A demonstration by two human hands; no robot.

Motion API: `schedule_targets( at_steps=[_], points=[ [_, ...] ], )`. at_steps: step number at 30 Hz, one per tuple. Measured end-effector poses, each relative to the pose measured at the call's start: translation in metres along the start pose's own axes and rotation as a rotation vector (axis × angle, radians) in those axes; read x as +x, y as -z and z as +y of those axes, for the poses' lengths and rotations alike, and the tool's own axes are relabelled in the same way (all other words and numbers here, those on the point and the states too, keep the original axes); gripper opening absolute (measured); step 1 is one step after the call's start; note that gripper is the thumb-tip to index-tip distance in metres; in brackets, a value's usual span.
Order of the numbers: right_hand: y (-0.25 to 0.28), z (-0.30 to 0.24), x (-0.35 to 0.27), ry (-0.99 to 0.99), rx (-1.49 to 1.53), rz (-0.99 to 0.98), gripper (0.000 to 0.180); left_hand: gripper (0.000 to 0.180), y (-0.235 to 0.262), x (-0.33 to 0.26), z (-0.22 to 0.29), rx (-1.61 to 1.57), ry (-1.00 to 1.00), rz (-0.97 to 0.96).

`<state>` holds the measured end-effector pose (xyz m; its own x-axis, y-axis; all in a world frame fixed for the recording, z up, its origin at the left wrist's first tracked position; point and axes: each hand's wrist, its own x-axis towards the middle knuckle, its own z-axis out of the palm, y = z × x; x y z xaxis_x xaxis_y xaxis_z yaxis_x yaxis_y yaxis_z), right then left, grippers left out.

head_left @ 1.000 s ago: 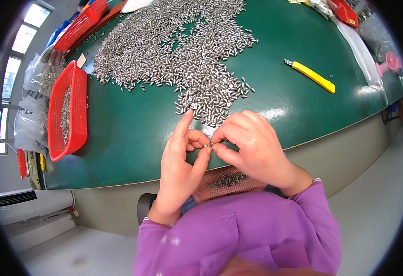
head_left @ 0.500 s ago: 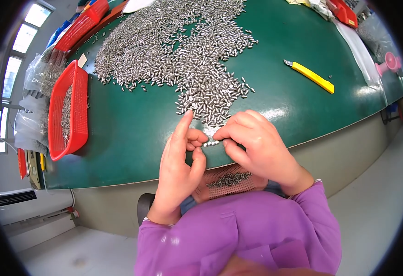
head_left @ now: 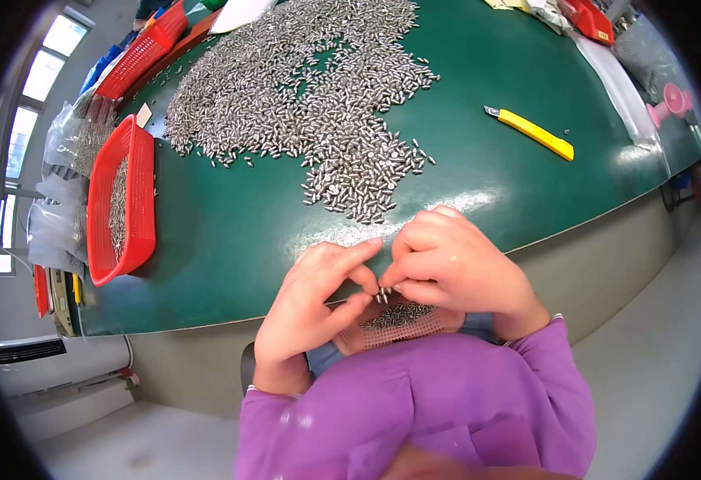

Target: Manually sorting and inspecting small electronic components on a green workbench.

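At the table's front edge my left hand (head_left: 316, 298) and my right hand (head_left: 452, 262) meet, fingertips nearly touching. Pinched between them are a few small shiny metal parts (head_left: 382, 296); their exact shape is partly hidden by the fingers. Both hands are closed, the left index finger stretched forward. Just below, on my lap, sits a pink mesh basket (head_left: 350, 341) with many similar small parts (head_left: 398, 315) in it. A large heap of bullet-shaped metal parts (head_left: 262, 104) spreads over the green table (head_left: 222, 264), its narrow end pointing toward my hands.
A yellow utility knife (head_left: 536, 134), blade out, lies on the right. On the left stands a red basket (head_left: 136, 200) with metal parts inside, beside clear plastic bags (head_left: 58, 232). Another red basket (head_left: 144, 54) is at the far left, a red bin (head_left: 590, 22) at the far right.
Both hands have moved toward me from the tabletop to the table edge, above the pink basket. The short row of parts between the fingers has come along with them.
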<state>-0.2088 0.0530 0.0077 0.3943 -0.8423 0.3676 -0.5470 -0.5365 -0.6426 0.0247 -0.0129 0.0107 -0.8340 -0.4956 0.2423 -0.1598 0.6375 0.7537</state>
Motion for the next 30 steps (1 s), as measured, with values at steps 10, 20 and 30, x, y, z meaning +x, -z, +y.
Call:
schedule_targets(
  at_steps=[10,20,30],
  points=[
    [-0.007,0.008,0.015,-0.192,-0.129,0.342,0.020,0.070,-0.032,0.023,0.003,0.215,0.105,0.441],
    [-0.014,0.005,0.022,-0.148,-0.200,0.320,0.012,0.065,-0.035,0.031,0.003,0.170,0.197,0.420],
    [-0.011,0.003,0.014,-0.159,-0.122,0.280,0.016,0.062,-0.030,0.025,0.002,0.008,0.206,0.369]
  ],
)
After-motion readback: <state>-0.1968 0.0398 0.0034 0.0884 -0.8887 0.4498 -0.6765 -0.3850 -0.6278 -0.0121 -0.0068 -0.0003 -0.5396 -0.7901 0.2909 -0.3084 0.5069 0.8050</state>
